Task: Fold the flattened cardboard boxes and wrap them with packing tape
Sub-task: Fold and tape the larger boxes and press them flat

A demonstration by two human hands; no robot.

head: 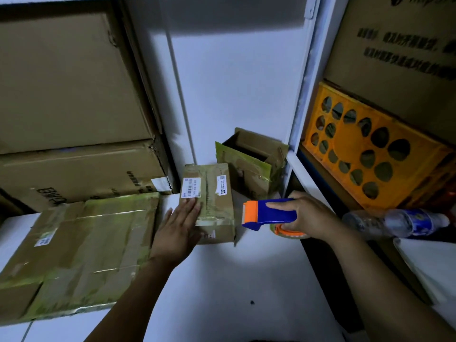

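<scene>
Left hand (181,228), fingers (191,208) flat, steadies the small box (209,193) so the right hand (306,214), gripping the tape dispenser (270,213), can tape its edge.

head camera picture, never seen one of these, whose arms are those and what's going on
There is no machine here. The one picture comes from a camera worn on a person's head, looking down at their own arms. The left hand lies flat on a small box on the white surface. The right hand grips a blue and orange tape dispenser just right of that box. A larger taped box lies to the left, an open box stands behind, and a bottle and a crate are on the right.
</scene>
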